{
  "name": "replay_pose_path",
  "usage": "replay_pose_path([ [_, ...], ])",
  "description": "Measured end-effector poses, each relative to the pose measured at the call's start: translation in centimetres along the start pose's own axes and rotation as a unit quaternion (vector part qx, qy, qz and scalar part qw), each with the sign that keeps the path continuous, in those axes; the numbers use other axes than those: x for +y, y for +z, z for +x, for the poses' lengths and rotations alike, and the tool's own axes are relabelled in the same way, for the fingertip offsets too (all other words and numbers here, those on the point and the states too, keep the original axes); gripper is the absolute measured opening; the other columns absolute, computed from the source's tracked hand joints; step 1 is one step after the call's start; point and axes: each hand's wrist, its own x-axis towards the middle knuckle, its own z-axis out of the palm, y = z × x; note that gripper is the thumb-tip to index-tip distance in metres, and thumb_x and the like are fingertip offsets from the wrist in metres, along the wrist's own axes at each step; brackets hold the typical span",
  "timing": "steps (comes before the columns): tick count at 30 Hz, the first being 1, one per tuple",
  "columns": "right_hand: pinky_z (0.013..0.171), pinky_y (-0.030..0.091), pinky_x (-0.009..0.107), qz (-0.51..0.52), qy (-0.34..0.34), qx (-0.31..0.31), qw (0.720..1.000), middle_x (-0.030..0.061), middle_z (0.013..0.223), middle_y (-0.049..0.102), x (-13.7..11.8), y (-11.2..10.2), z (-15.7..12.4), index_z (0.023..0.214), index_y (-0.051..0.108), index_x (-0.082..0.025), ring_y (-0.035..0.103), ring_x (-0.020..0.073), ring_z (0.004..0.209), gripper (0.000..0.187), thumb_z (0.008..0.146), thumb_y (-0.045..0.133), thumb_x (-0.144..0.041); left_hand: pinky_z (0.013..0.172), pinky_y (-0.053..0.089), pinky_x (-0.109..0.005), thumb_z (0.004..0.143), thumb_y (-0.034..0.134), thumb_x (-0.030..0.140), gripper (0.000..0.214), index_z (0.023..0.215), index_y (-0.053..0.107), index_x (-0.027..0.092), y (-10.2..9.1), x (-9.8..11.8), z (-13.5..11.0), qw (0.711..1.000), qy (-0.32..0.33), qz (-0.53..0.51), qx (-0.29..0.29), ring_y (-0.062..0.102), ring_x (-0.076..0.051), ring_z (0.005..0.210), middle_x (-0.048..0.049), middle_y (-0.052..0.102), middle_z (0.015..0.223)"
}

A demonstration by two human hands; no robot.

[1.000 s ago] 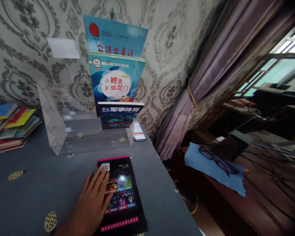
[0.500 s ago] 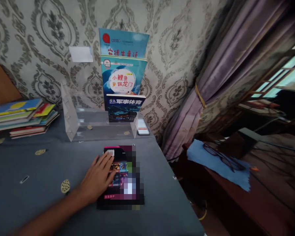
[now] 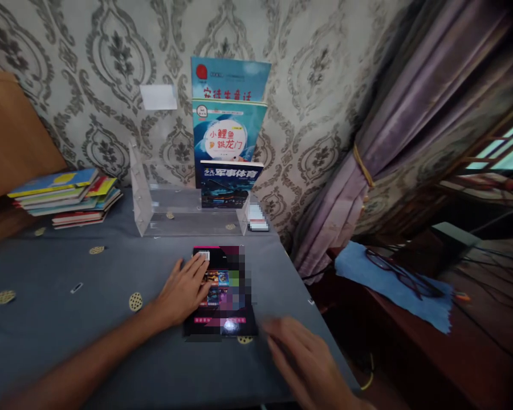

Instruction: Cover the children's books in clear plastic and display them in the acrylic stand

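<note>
A black book with a pink top edge [image 3: 228, 319] lies flat on the grey-blue tablecloth [image 3: 68, 341]. My left hand [image 3: 183, 290] rests flat on its left half, fingers stretched out toward the barcode. My right hand [image 3: 303, 359] hovers low near the book's bottom right corner, blurred by motion, fingers apart and holding nothing. Behind the book stands a clear acrylic display rack [image 3: 154, 205] with three books in tiers: a dark one [image 3: 231, 185] in front, a blue one [image 3: 228, 134] behind it and another blue one [image 3: 231, 80] at the top.
A stack of colourful books [image 3: 66, 196] lies at the back left beside a wooden board [image 3: 12, 136]. The table's right edge drops off toward a purple curtain [image 3: 367, 165]. On a low wooden surface to the right are a blue cloth [image 3: 367, 276] and glasses [image 3: 402, 276].
My right hand has come into view at the lower right, near the black book. The camera has pulled back, so more of my left arm and the table show. My left hand stays on the book.
</note>
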Motion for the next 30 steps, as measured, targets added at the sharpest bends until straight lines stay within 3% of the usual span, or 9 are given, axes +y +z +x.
replay_pose_path([
  [4, 0.092, 0.06, 0.045, -0.01, -0.051, -0.044, 0.998, 0.0101, 0.116, 0.07, 1.6, 3.1, 10.0, 0.125, 0.06, -0.023, 0.067, 0.0244, 0.107, 0.033, 0.1, 0.04, -0.019, 0.115, 0.036, -0.056, 0.104, 0.031, 0.042, 0.053, 0.146, 0.047, 0.013, -0.5, 0.0, 0.5, 1.0, -0.011, -0.009, 0.008, 0.038, -0.028, 0.146, -0.0161, 0.046, 0.154],
  [8, 0.111, 0.048, 0.052, -0.035, -0.012, -0.085, 0.996, 0.0094, 0.142, 0.058, 3.7, 6.9, 14.1, 0.134, 0.057, -0.03, 0.055, 0.0302, 0.13, 0.037, 0.099, 0.046, -0.028, 0.112, 0.037, -0.057, 0.105, 0.029, 0.037, 0.051, 0.145, 0.047, 0.011, -1.0, 0.1, 0.8, 1.0, -0.005, -0.007, 0.014, 0.04, -0.029, 0.145, -0.0173, 0.048, 0.153],
  [12, 0.11, 0.047, 0.057, -0.022, 0.08, -0.045, 0.996, 0.0132, 0.142, 0.058, 7.9, 8.8, 13.4, 0.136, 0.054, -0.025, 0.054, 0.0316, 0.133, 0.04, 0.102, 0.04, -0.04, 0.112, 0.037, -0.058, 0.106, 0.029, 0.04, 0.052, 0.143, 0.049, 0.011, -1.3, -0.5, 1.1, 1.0, 0.004, -0.006, 0.008, 0.044, -0.03, 0.142, -0.0163, 0.052, 0.149],
  [17, 0.108, 0.049, 0.053, 0.03, 0.179, -0.005, 0.983, 0.0118, 0.134, 0.065, 11.7, 8.3, 11.8, 0.135, 0.051, -0.022, 0.06, 0.0275, 0.127, 0.047, 0.102, 0.035, -0.051, 0.11, 0.039, -0.051, 0.106, 0.029, 0.035, 0.046, 0.141, 0.051, 0.015, -1.0, -2.1, 1.3, 0.999, 0.043, -0.02, 0.022, 0.049, -0.025, 0.137, -0.0114, 0.056, 0.146],
  [22, 0.108, 0.047, 0.055, 0.027, 0.206, -0.009, 0.978, 0.0124, 0.132, 0.066, 12.4, 7.9, 12.0, 0.132, 0.053, -0.021, 0.061, 0.0287, 0.125, 0.05, 0.101, 0.034, -0.056, 0.11, 0.04, -0.047, 0.104, 0.037, 0.036, 0.042, 0.138, 0.052, 0.017, -0.5, -2.8, 1.3, 0.997, 0.031, -0.038, 0.052, 0.048, -0.027, 0.137, -0.011, 0.056, 0.145],
  [30, 0.105, 0.049, 0.055, 0.0, 0.212, -0.016, 0.977, 0.0122, 0.129, 0.067, 12.9, 8.1, 12.1, 0.13, 0.055, -0.023, 0.062, 0.0304, 0.122, 0.05, 0.099, 0.036, -0.058, 0.116, 0.034, -0.048, 0.104, 0.033, 0.039, 0.049, 0.143, 0.045, 0.012, -0.3, -2.6, 1.2, 0.998, 0.003, -0.067, 0.021, 0.039, -0.028, 0.144, -0.0137, 0.05, 0.15],
])
